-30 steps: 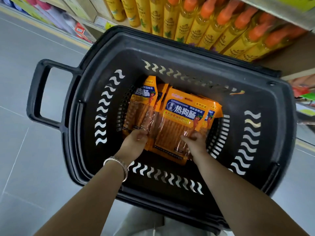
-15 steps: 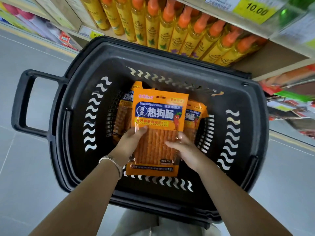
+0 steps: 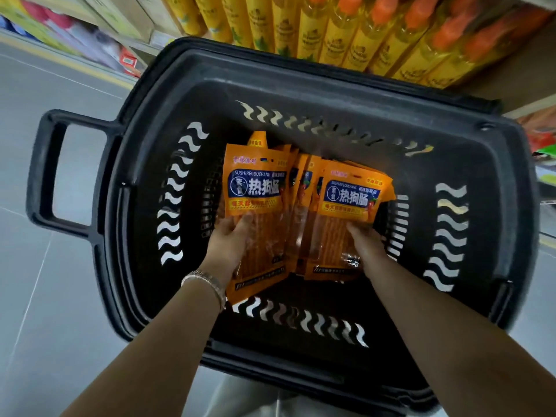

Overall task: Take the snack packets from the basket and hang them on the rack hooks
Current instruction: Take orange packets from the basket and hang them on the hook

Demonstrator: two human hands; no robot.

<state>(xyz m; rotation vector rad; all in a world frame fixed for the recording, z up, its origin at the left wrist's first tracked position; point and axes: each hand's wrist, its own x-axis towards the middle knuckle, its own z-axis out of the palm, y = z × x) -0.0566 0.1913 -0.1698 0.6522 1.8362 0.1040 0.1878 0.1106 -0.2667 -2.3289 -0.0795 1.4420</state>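
Several orange snack packets with blue labels stand fanned inside a black plastic basket. My left hand grips the lower part of the left packet, thumb across its clear window. My right hand holds the right packet by its lower right side. More packets are wedged between those two, partly hidden. No rack hooks are in view.
The basket's handle sticks out to the left over grey floor tiles. A shelf of yellow bottles with orange caps runs just behind the basket. Coloured packages lie at the right edge.
The single packet held up by both hands has come apart into two bunches: one in my left hand, one in my right. The view has shifted closer to the basket.
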